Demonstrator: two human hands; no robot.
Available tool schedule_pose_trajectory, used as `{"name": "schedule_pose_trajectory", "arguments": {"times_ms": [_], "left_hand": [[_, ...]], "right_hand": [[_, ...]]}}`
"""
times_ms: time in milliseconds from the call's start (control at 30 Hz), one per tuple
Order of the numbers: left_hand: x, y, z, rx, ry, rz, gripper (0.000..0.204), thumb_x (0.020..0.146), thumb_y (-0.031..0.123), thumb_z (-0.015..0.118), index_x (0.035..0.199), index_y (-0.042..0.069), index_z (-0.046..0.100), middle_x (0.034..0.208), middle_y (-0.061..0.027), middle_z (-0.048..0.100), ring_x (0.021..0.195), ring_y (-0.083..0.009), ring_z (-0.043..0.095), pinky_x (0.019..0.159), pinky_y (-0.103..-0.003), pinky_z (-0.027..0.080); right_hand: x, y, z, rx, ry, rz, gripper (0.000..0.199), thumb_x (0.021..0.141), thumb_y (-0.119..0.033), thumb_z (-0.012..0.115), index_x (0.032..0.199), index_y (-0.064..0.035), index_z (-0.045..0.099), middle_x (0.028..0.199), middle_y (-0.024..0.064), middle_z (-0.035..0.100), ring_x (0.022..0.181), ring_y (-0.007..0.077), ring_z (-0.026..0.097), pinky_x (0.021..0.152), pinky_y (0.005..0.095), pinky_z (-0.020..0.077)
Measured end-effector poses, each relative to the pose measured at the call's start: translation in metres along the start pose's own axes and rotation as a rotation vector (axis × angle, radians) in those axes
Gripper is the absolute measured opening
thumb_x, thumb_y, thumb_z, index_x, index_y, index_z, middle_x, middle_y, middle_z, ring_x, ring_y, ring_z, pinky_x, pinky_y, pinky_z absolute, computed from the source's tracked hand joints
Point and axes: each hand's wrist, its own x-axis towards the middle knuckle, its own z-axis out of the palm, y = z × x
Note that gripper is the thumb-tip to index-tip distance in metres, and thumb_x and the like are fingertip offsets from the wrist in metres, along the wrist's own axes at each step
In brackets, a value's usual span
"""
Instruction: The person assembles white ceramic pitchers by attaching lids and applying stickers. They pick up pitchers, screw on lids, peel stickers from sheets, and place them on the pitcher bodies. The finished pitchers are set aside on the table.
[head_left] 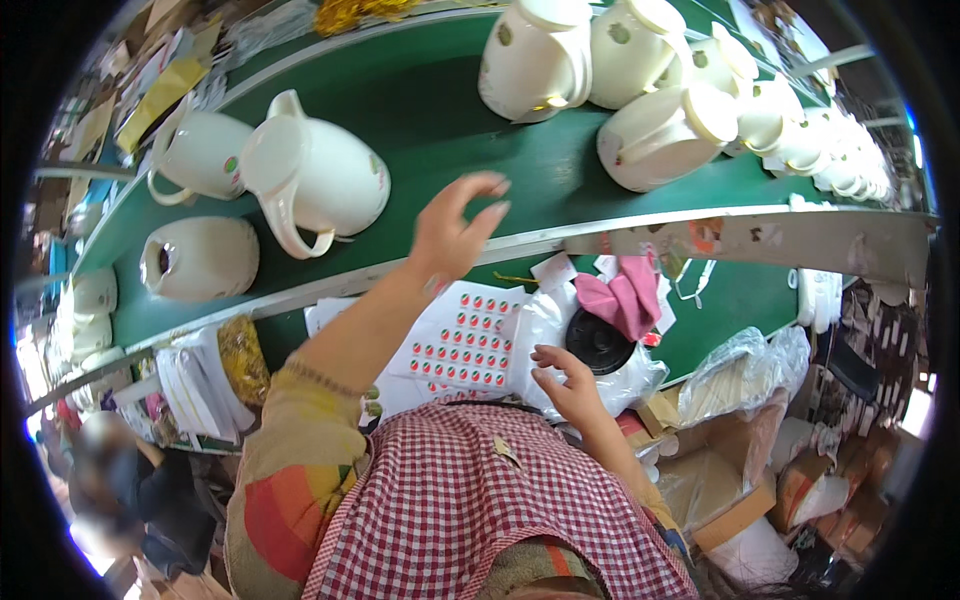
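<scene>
The left hand point(452, 232) reaches over the green belt point(440, 110), fingers spread and empty; the nearest cream jug point(318, 175) lies on its side to its left, spout pointing away. The right hand point(568, 385), loose, seems to rest by the sticker sheet point(462, 335) on the desk.

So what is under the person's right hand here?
The right hand rests on a white plastic bag, beside a sheet of small red stickers. The bag's contents and the surface beneath are covered; a black round object lies next to it.

Cluttered workshop, long green conveyor belt point(440, 110), cardboard boxes point(740, 500).
</scene>
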Motion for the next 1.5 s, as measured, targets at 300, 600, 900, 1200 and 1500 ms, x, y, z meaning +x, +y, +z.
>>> {"name": "schedule_pose_trajectory", "arguments": {"times_ms": [300,600,900,1200,1500], "left_hand": [[-0.072,-0.041,-0.168,-0.214,0.302,-0.305,0.018,0.096,0.015,0.053,0.103,-0.002,0.055,0.087,-0.0063,0.063,0.082,-0.0137,0.058,0.079,-0.028,0.044],[-0.063,0.071,-0.077,-0.578,0.084,-0.496,0.019,0.095,0.019,0.056,0.09,0.003,0.047,0.069,-0.0058,0.057,0.052,-0.0121,0.053,0.049,-0.025,0.044],[-0.099,0.096,-0.009,-0.184,-0.088,-0.44,0.018,0.094,0.018,0.057,0.096,0.001,0.054,0.071,-0.0048,0.058,0.061,-0.0109,0.053,0.055,-0.028,0.045],[-0.099,0.099,0.006,-0.264,-0.018,-0.46,0.022,0.093,0.02,0.057,0.088,0.0,0.05,0.07,-0.0087,0.06,0.06,-0.0149,0.056,0.055,-0.031,0.046],[-0.07,0.101,-0.012,-0.795,0.041,-0.786,0.014,0.095,0.018,0.057,0.093,0.005,0.053,0.076,-0.0038,0.057,0.066,-0.0145,0.055,0.063,-0.032,0.048]], "right_hand": [[0.015,-0.033,0.027,-0.098,-0.206,-0.075,0.038,0.083,-0.021,0.07,0.118,-0.0055,0.063,0.109,0.0148,0.067,0.098,0.0272,0.065,0.083,0.0351,0.0506],[0.028,-0.162,0.015,-0.069,-0.013,-0.723,0.023,0.078,-0.003,0.07,0.101,-0.0016,0.064,0.085,0.0114,0.063,0.07,0.0235,0.063,0.062,0.032,0.0498],[-0.009,-0.195,0.029,-0.507,0.062,-0.787,0.014,0.078,-0.019,0.069,0.079,-0.0084,0.059,0.082,0.0083,0.058,0.071,0.0268,0.063,0.057,0.0376,0.0492],[-0.023,-0.186,0.022,-0.385,0.12,-0.843,0.005,0.078,-0.005,0.068,0.082,-0.0056,0.064,0.079,0.0055,0.059,0.065,0.0234,0.06,0.055,0.0316,0.0458],[-0.025,-0.126,-0.041,0.425,-0.096,-0.134,0.011,0.086,-0.002,0.064,0.095,0.0031,0.061,0.09,0.0043,0.065,0.08,0.0096,0.059,0.071,0.0217,0.0458]]}}
